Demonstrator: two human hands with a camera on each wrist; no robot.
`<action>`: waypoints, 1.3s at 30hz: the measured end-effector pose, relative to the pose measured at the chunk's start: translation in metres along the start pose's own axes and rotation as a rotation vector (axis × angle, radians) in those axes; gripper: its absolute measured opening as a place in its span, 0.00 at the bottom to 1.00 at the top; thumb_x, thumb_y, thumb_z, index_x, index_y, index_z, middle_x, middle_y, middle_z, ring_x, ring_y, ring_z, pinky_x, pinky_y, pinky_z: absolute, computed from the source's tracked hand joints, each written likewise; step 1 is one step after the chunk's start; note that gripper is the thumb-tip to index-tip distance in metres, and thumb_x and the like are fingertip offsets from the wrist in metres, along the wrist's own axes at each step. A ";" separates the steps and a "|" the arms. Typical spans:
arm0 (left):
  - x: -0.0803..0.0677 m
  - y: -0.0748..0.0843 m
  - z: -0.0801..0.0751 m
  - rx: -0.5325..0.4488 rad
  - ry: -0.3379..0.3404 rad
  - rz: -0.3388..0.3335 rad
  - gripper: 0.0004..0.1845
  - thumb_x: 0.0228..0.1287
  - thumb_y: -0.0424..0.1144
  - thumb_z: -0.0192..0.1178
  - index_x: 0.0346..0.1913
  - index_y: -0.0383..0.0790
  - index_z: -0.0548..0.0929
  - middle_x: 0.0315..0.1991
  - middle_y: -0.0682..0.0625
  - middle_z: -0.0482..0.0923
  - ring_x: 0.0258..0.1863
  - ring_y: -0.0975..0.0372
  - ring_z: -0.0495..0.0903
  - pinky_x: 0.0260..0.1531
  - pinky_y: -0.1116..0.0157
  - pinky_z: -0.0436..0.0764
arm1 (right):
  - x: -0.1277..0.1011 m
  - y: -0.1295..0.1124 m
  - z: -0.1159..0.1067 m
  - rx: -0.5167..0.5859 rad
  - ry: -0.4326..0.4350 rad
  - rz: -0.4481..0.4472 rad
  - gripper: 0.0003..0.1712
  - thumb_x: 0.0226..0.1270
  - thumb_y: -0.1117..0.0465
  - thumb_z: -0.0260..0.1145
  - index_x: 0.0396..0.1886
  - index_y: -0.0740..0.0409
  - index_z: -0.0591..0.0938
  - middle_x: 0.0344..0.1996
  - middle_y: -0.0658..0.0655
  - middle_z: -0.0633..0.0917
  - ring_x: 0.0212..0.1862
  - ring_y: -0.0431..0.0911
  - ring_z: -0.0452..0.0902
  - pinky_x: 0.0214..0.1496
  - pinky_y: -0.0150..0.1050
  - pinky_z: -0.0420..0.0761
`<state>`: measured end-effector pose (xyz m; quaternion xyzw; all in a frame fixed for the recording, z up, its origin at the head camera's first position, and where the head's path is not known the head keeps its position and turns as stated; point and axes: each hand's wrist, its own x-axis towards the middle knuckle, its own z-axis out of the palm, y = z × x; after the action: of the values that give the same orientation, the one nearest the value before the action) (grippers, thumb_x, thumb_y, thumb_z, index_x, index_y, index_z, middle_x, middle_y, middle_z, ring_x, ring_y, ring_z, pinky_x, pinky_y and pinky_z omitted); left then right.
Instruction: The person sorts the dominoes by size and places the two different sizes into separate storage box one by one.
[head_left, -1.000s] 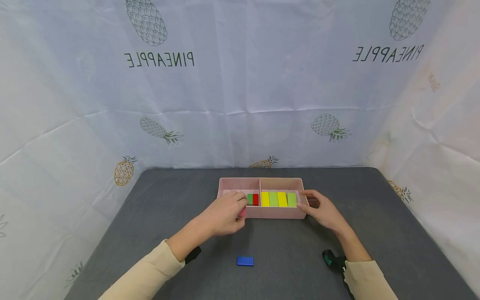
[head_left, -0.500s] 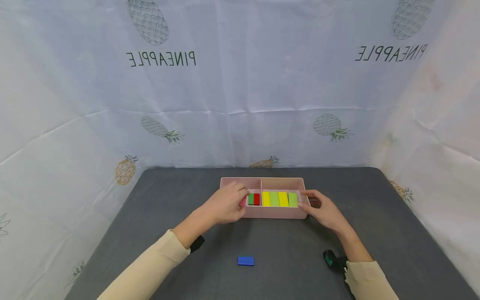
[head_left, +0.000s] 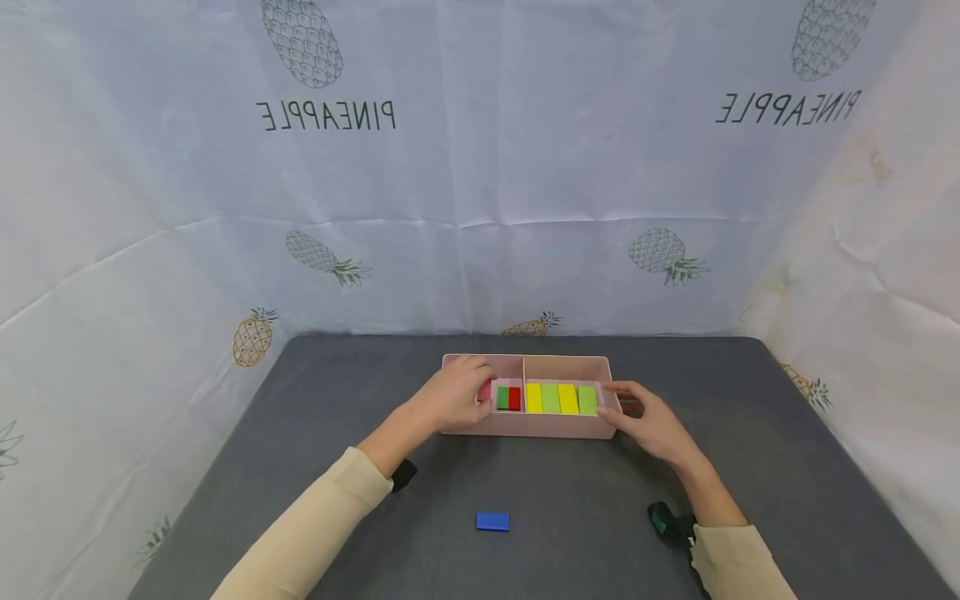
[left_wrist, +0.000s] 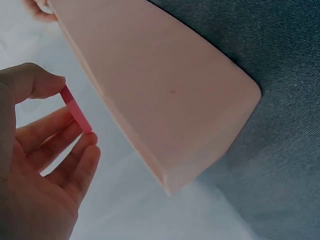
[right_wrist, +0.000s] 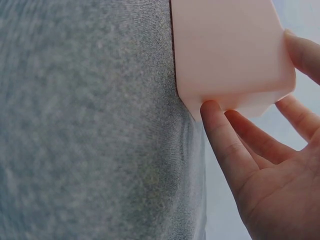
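My left hand [head_left: 456, 395] pinches a small pink block [left_wrist: 76, 111] between thumb and fingertips, over the left compartment of a pink two-compartment box [head_left: 551, 426]. In the left wrist view the block stands just outside the box's rim line, lengthwise between thumb and fingers. Beside it in that compartment sit a green block [head_left: 502, 398] and a red block [head_left: 514, 398]. My right hand [head_left: 648, 421] grips the box's right end; the right wrist view has its thumb at the rim and fingertips against the end wall.
Yellow blocks [head_left: 534, 398] and light green blocks [head_left: 551, 398] stand in a row in the right compartment. A blue block [head_left: 492, 522] lies on the dark table [head_left: 570, 517] in front of the box. A white pineapple-print cloth [head_left: 480, 275] hangs behind and at both sides.
My left hand has moved forward and slightly right with the pink block, from the box's front edge to over its left compartment. The right hand holds its place on the box.
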<state>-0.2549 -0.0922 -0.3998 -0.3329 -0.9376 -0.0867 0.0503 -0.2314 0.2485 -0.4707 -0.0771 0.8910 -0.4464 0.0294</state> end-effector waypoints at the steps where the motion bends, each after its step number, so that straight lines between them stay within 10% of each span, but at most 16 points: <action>1: 0.001 -0.001 0.001 -0.008 -0.002 -0.005 0.18 0.63 0.40 0.66 0.54 0.36 0.83 0.54 0.45 0.80 0.56 0.51 0.75 0.60 0.56 0.76 | 0.000 0.000 0.000 -0.002 0.000 -0.001 0.37 0.71 0.45 0.68 0.72 0.58 0.71 0.69 0.70 0.70 0.61 0.66 0.73 0.55 0.58 0.79; 39: 0.041 -0.032 0.040 -0.109 -0.238 -0.112 0.18 0.64 0.37 0.67 0.56 0.36 0.84 0.51 0.46 0.81 0.47 0.56 0.77 0.54 0.59 0.78 | 0.001 -0.001 0.001 0.003 0.013 0.023 0.36 0.70 0.48 0.69 0.72 0.57 0.71 0.68 0.69 0.71 0.59 0.63 0.74 0.52 0.52 0.80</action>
<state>-0.3082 -0.0835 -0.4368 -0.2903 -0.9479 -0.1001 -0.0842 -0.2326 0.2470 -0.4709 -0.0637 0.8913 -0.4480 0.0290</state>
